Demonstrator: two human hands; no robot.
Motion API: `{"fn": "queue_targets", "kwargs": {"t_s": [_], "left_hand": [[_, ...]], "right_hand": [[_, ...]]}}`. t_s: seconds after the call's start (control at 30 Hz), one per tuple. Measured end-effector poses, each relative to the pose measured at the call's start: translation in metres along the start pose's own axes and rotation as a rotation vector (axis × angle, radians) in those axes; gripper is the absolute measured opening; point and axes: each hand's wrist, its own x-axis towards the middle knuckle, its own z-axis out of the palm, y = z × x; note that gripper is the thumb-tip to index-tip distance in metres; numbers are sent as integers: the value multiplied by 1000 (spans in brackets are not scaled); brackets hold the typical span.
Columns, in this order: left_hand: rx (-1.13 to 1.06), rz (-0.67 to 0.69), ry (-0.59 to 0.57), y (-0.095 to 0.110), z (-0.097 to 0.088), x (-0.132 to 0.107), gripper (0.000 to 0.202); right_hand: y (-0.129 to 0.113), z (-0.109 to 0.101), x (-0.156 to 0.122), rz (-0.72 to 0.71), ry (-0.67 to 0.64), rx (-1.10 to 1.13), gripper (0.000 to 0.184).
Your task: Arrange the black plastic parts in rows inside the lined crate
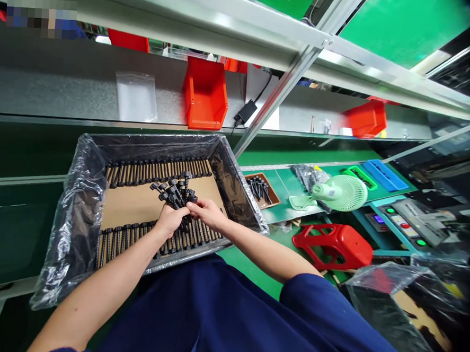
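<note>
My left hand (169, 221) is closed around a loose bundle of thin black rods with chunky black heads (173, 192), near the centre of the frame. The heads fan out above my fist, toward the top of the frame. My right hand (207, 213) meets the bundle from the right, thumb and fingertips against its side just below the heads; I cannot tell whether they pinch a single rod. I hold all this over a deep box lined with shiny dark plastic (72, 208), above a bare strip of flat brown cardboard (127, 204). Similar rods lie side by side on it in a far row (155, 172) and a near row (125, 237), the near one partly hidden by my hands and left forearm.
</note>
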Motion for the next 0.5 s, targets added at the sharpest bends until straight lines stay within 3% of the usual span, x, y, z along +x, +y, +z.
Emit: {"fn": "queue_targets", "kwargs": {"t_s": [0.1, 0.2, 0.4, 0.5], "left_hand": [[45, 49, 22, 1, -3, 3, 28], [53, 109, 87, -1, -7, 8, 24], [56, 38, 307, -3, -21, 20, 23], [48, 44, 434, 6, -30, 21, 20]], "right_hand": [[-1, 17, 8, 42, 104, 150, 45], [-4, 19, 15, 55, 128, 223, 45], [-14, -2, 40, 54, 152, 270, 40], [-12, -16, 64, 138, 132, 260, 32]]}}
